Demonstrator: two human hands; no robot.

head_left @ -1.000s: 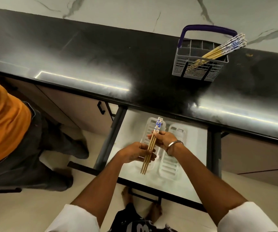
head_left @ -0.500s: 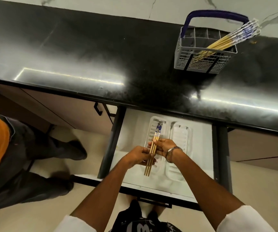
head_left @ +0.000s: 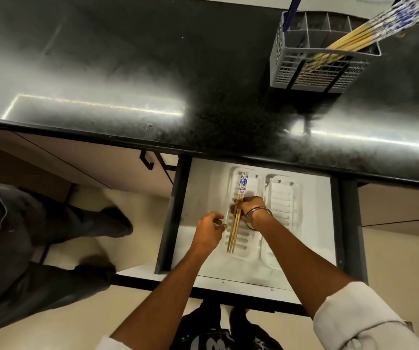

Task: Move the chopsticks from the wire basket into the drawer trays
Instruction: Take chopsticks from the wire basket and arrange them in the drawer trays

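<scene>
Drawer [head_left: 204, 178] open under the black counter [head_left: 127, 72]. Two white trays side by side inside: left tray [head_left: 251, 183], right tray [head_left: 283, 198].

Right hand [head_left: 247, 207] over the left tray, fingers pinched on a small bundle of chopsticks [head_left: 236, 223] at about mid-length. Bundle runs lengthwise along the left tray, blue-patterned ends toward the counter, plain tips toward the drawer front. Tips look down on the tray ribs, but can't tell if the whole bundle is resting or partly held up. Steel bangle [head_left: 257, 218] on that wrist.

Left hand [head_left: 208, 229] just left of the bundle, at the tray's left edge, fingers loosely curled, holding nothing, not touching the sticks as far as I can see.

Right tray has no chopsticks in it.

Basket [head_left: 312, 74] on the counter, far right, well apart from the drawer. More chopsticks [head_left: 370, 31] stand in its right rear compartment, leaning right, patterned ends sticking out over the rim. Blue handle partly cut off by the frame top.

Second person [head_left: 39, 236] at left: orange top, dark trousers, standing on the floor beside the cabinet.
</scene>
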